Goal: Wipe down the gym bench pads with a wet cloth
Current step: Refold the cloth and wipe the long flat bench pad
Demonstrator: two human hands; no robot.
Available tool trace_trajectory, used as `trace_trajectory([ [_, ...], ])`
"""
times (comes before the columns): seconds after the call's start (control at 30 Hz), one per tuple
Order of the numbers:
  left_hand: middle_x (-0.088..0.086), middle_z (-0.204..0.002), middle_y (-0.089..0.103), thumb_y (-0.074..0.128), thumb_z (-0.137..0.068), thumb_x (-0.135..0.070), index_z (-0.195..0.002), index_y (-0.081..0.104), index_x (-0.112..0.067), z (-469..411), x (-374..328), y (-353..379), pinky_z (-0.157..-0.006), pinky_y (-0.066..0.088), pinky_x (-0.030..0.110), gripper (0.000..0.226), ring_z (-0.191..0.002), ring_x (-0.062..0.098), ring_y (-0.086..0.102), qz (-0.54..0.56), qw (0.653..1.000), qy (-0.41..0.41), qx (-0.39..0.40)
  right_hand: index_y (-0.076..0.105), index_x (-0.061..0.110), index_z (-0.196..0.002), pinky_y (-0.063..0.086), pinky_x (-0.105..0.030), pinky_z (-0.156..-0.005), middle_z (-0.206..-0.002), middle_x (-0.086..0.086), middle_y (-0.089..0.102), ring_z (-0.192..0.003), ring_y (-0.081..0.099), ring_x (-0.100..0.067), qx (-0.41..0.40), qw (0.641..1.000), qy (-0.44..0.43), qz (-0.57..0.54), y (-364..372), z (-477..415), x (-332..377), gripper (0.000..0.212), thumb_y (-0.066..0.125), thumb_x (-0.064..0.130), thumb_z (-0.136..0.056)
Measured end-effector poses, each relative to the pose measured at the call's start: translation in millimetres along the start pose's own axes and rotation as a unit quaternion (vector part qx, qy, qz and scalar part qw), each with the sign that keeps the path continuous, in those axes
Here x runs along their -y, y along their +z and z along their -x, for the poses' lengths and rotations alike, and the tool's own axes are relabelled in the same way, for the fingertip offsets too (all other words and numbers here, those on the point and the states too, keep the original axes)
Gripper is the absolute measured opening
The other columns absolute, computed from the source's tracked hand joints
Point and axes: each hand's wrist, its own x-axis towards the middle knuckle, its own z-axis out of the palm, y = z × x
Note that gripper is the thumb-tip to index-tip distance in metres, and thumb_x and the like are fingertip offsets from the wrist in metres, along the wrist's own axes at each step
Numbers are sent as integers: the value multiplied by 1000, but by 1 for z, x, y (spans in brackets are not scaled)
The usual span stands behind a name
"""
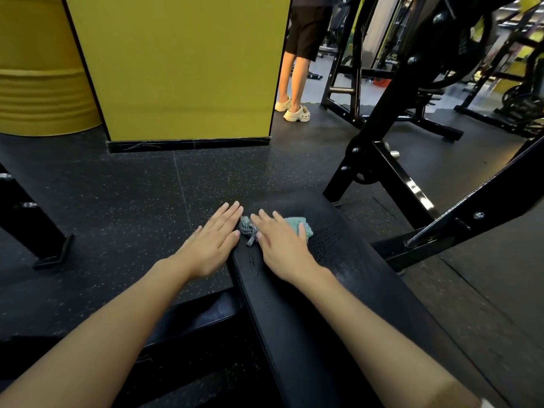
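Observation:
A long black bench pad runs from the lower right toward the middle of the view, with wet streaks near its far end. A teal cloth with a grey patterned edge lies on that far end. My right hand lies flat on the cloth with straight fingers, covering most of it. My left hand rests flat at the pad's left edge, fingers straight, its fingertips beside the cloth's grey edge.
Black steel rack frames stand to the right of the bench, and a black post to the left. A yellow pillar rises ahead. A person in dark shorts and pale clogs stands behind it on the speckled rubber floor.

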Motion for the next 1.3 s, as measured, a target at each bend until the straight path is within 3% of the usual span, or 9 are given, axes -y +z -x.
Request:
trace_trajectory([
  [0.23,-29,-153,-13,8,-88,-57,-155,-3,-29,4,-5,-1,-124,8,49,73,-145,-5,-19,-7,1000,-9,1,20,34,-155,-10,-51,-118,-162,17,11,-150,-4,-5,28,999,-38,-26,2,85,13,49,26,23,-107],
  [0.4,-29,-152,-14,9,-87,-63,-156,-3,-27,4,-5,0,-124,7,50,78,-144,-5,-21,-4,1000,-12,5,21,33,-155,-12,-52,-117,-162,17,11,-149,-5,-4,38,998,-32,-34,2,94,15,48,25,24,-108],
  [0.5,-27,-153,-13,17,-105,-47,-157,0,-26,6,-8,0,-124,7,50,59,-144,-4,-21,3,1000,-14,11,25,29,-154,-12,-54,-116,-163,13,15,-151,-3,-9,38,998,-27,-41,3,72,20,47,27,22,-108],
  [0.6,-23,-155,-11,23,-108,-30,-157,2,-21,7,-12,0,-124,7,44,54,-143,-4,-19,14,1000,-9,-1,26,27,-154,-10,-57,-116,-163,10,17,-151,-1,-13,31,998,-22,-43,5,54,25,48,28,20,-107],
  [0.87,-26,-157,-11,21,-107,-36,-158,3,-27,6,-12,-3,-123,6,53,54,-147,0,-16,-19,999,-32,9,20,31,-155,-10,-52,-117,-163,14,11,-150,-4,-8,29,999,-15,-29,3,94,20,48,26,23,-108],
  [1.1,-20,-162,-12,16,-107,-39,-158,-1,-28,12,-21,-9,-118,-11,54,55,-147,0,-19,-88,995,-44,25,10,40,-155,-12,-41,-120,-160,27,-1,-146,-16,3,10,997,79,-2,-10,173,3,49,21,30,-108],
  [1.23,-19,-163,-9,16,-108,-39,-158,2,-29,7,-34,-12,-117,-17,53,54,-147,0,-21,-165,984,28,55,8,40,-155,-7,-42,-120,-161,25,0,-148,-14,-1,-25,988,153,18,-14,173,-21,49,19,34,-108],
  [1.3,-20,-162,-8,9,-104,-49,-158,3,-30,4,-50,-7,-117,-18,51,57,-146,0,-21,-174,978,78,80,12,37,-155,-5,-47,-120,-162,21,5,-149,-9,-5,-41,982,185,-1,-16,155,-36,48,20,31,-108],
])
